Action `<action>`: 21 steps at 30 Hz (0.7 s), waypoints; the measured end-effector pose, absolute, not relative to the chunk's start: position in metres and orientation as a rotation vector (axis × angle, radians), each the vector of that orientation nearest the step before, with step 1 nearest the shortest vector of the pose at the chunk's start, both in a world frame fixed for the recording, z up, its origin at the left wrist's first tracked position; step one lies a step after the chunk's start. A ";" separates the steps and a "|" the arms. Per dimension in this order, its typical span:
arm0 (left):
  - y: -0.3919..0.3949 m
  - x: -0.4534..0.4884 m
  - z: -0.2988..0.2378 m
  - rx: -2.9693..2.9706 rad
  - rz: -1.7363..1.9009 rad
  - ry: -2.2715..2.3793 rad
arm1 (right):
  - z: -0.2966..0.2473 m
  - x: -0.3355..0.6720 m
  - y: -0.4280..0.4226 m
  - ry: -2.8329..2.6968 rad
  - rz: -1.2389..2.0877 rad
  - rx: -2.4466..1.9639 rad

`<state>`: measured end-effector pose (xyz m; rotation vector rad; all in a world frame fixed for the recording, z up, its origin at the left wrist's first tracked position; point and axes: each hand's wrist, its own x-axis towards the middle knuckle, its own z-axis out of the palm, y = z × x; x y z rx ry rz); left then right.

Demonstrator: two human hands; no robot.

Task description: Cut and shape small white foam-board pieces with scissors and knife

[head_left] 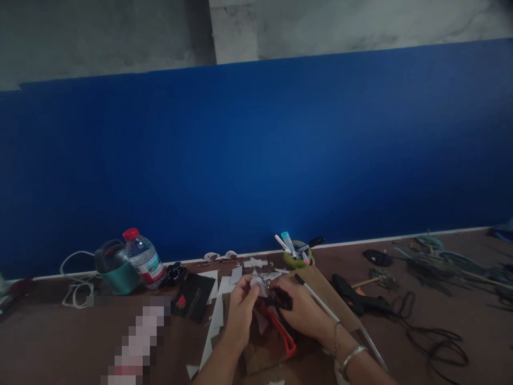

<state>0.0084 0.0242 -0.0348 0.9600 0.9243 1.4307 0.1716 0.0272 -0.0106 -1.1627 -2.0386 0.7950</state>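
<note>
My left hand (241, 313) is closed, pinching a small piece of white paper (260, 286) between thumb and fingers. Dark-handled scissors (276, 294) are in my right hand (302, 310), their blades pointing left against the paper. How far the blades are apart I cannot make out. Below both hands lies a tool with a red looped handle (284, 332), its other end hidden under my right hand. Brown cardboard (264, 359) is beneath the hands, with white paper sheets and scraps (216, 315) beside my left forearm.
A green cup of pens (295, 256) stands beyond my right hand. To the right are a black glue gun (360, 300), its cord and a tangle of greenish strands (433, 264). A red-capped bottle (145, 259), a teal container (118, 274) and a black sheet (195, 295) sit left.
</note>
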 end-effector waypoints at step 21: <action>0.026 0.008 -0.037 0.939 1.436 0.955 | -0.009 0.175 0.030 -2.091 0.702 -1.051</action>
